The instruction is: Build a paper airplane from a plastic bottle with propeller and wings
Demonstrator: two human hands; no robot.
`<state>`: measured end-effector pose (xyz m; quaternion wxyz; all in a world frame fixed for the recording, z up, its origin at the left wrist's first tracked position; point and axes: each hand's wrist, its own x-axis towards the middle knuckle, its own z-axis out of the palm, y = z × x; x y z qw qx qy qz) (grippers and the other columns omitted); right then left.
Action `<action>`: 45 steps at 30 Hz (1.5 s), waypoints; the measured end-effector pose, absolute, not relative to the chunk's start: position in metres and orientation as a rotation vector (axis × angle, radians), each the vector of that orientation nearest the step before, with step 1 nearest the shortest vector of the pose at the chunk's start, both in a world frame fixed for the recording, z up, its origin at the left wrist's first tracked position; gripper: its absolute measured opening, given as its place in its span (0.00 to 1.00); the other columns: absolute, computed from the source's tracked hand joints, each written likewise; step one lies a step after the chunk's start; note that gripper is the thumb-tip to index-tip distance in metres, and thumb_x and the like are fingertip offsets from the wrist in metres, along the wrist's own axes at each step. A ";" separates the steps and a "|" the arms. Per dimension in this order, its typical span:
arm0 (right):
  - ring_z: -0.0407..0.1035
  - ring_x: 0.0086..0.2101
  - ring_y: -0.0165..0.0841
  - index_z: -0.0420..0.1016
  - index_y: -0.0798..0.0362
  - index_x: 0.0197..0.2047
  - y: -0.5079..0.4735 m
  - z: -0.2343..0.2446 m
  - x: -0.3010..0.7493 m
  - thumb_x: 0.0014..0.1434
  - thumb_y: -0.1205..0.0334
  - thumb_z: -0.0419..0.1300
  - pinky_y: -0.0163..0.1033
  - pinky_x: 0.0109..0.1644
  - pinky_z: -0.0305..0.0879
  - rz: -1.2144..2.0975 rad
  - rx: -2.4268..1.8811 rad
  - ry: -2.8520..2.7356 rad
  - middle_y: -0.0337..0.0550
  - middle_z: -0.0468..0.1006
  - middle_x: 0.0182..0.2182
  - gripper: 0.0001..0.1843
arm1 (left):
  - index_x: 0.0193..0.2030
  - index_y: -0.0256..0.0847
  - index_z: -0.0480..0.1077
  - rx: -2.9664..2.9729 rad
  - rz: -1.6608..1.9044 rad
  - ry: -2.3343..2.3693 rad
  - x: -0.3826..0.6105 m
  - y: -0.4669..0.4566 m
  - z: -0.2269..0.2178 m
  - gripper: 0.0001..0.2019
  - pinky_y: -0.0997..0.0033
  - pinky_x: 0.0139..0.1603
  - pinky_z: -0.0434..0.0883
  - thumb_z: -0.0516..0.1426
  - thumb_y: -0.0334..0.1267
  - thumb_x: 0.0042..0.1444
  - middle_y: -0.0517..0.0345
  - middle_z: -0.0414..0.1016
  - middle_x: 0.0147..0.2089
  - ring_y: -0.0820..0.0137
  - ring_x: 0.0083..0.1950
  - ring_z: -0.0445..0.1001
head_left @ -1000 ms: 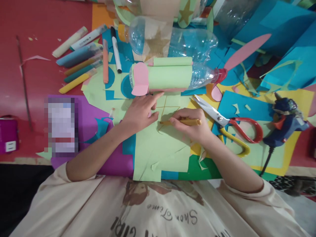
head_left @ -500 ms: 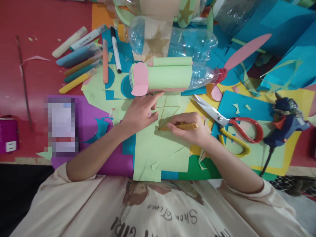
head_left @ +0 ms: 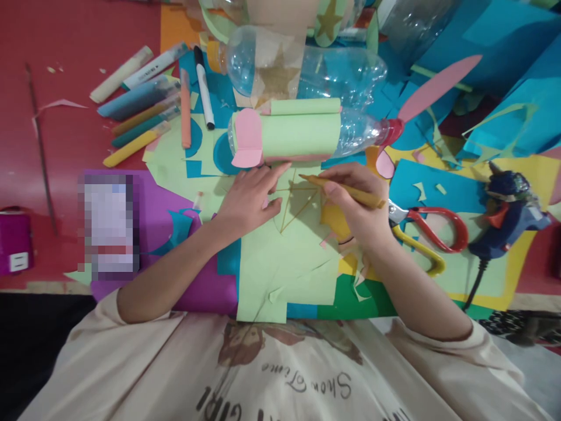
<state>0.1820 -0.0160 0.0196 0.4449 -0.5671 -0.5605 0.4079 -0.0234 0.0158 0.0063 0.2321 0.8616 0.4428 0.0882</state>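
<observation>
My left hand [head_left: 249, 199] lies flat, fingers spread, pressing down a light green paper sheet [head_left: 284, 263] beside pencilled star lines. In my right hand [head_left: 357, 202] is a yellow-brown marker [head_left: 346, 190], gripped with its tip at the top of the drawn star. Just beyond both hands lies a clear plastic bottle [head_left: 359, 131] on its side, wrapped in green paper with a pink flap on its base end.
Red and yellow scissors [head_left: 421, 231] lie right of my right hand, a blue glue gun [head_left: 508, 210] further right. Several markers [head_left: 144, 111] lie at the upper left on the red floor. Another clear bottle [head_left: 307, 67] and blue paper sheets [head_left: 504, 52] fill the back.
My right hand has moved up and right with the marker, from the star's lower left point to its top. My left hand has stayed in place.
</observation>
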 end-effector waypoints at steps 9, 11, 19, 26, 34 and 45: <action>0.75 0.34 0.31 0.76 0.50 0.38 -0.013 0.016 0.180 0.58 0.63 0.61 0.37 0.36 0.72 0.959 -1.358 -1.438 0.38 0.80 0.32 0.04 | 0.67 0.37 0.55 2.372 0.199 1.227 -0.022 0.015 0.007 0.29 0.62 0.52 0.62 0.51 0.34 0.58 0.51 0.71 0.42 0.61 0.47 0.68; 0.75 0.35 0.31 0.77 0.51 0.38 -0.012 0.017 0.179 0.58 0.64 0.62 0.37 0.38 0.72 0.955 -1.356 -1.448 0.39 0.81 0.34 0.04 | 0.67 0.38 0.55 2.381 0.211 1.222 -0.022 0.015 0.006 0.29 0.62 0.51 0.63 0.51 0.34 0.58 0.52 0.71 0.42 0.61 0.47 0.68; 0.75 0.33 0.33 0.76 0.52 0.38 -0.012 0.016 0.180 0.59 0.63 0.61 0.39 0.38 0.72 0.891 -1.399 -1.538 0.40 0.81 0.33 0.04 | 0.66 0.38 0.56 2.387 0.249 1.205 -0.023 0.015 0.005 0.27 0.63 0.51 0.63 0.52 0.34 0.59 0.53 0.71 0.40 0.62 0.46 0.68; 0.74 0.30 0.31 0.76 0.51 0.34 -0.012 0.013 0.181 0.57 0.64 0.60 0.37 0.32 0.71 0.874 -1.433 -1.561 0.39 0.81 0.29 0.04 | 0.66 0.37 0.56 2.386 0.191 1.227 -0.022 0.015 0.008 0.27 0.65 0.49 0.64 0.51 0.33 0.59 0.54 0.71 0.40 0.63 0.46 0.68; 0.69 0.25 0.30 0.74 0.50 0.28 -0.012 0.017 0.182 0.52 0.67 0.58 0.36 0.27 0.65 0.893 -1.464 -1.547 0.38 0.77 0.24 0.05 | 0.67 0.37 0.55 2.420 0.218 1.206 -0.023 0.015 0.006 0.27 0.64 0.49 0.63 0.50 0.33 0.59 0.54 0.70 0.40 0.63 0.44 0.67; 0.60 0.21 0.26 0.68 0.52 0.22 -0.015 0.026 0.181 0.45 0.67 0.55 0.35 0.24 0.55 1.029 -1.525 -1.463 0.35 0.68 0.17 0.04 | 0.67 0.36 0.55 2.421 0.218 1.184 -0.023 0.016 0.006 0.27 0.64 0.50 0.62 0.50 0.33 0.60 0.55 0.68 0.38 0.64 0.44 0.67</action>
